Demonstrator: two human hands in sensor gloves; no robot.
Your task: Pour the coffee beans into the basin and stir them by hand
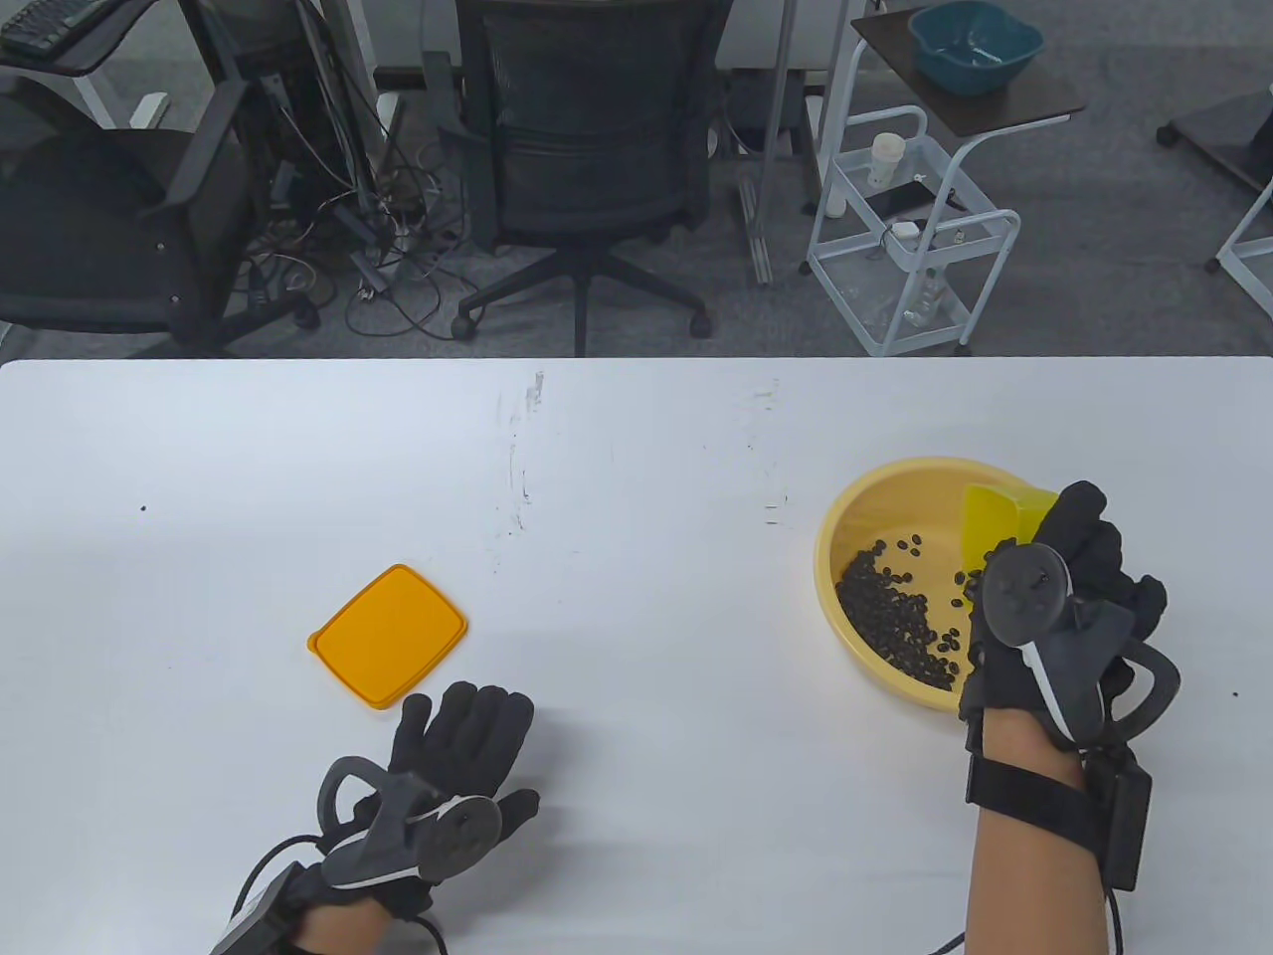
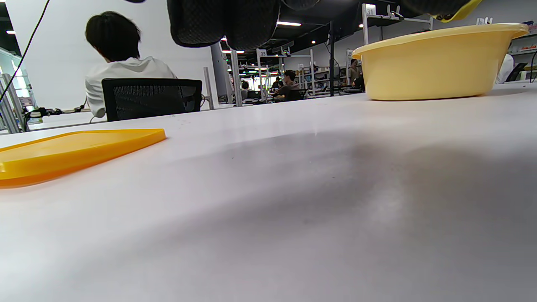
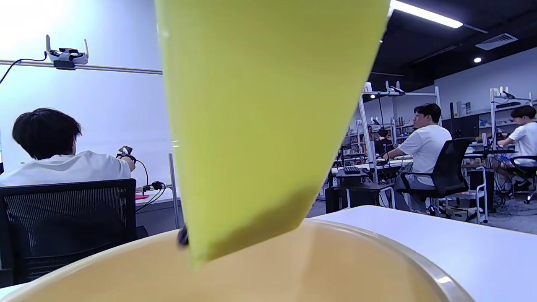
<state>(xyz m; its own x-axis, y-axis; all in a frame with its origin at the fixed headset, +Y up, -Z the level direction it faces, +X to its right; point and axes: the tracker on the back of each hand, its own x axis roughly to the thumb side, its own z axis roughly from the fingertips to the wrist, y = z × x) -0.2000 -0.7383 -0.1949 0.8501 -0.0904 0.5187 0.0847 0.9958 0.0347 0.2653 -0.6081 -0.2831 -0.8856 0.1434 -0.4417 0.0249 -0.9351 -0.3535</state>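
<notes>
A yellow basin (image 1: 840, 527) stands at the table's right, with dark coffee beans (image 1: 895, 622) heaped in its near-left part. My right hand (image 1: 1079, 587) grips a yellow-green container (image 1: 995, 522) and holds it tipped over the basin's right side. In the right wrist view the container (image 3: 260, 113) fills the middle above the basin's rim (image 3: 419, 260), and a bean (image 3: 183, 235) shows at its lower edge. My left hand (image 1: 462, 741) lies flat on the table at the near left, fingers straight, holding nothing. The left wrist view shows the basin (image 2: 436, 63) from the side.
An orange lid (image 1: 388, 637) lies flat on the table just beyond my left hand, also seen low in the left wrist view as the lid (image 2: 71, 153). Beyond the table's far edge stand office chairs (image 1: 587, 149) and a white cart (image 1: 910, 229).
</notes>
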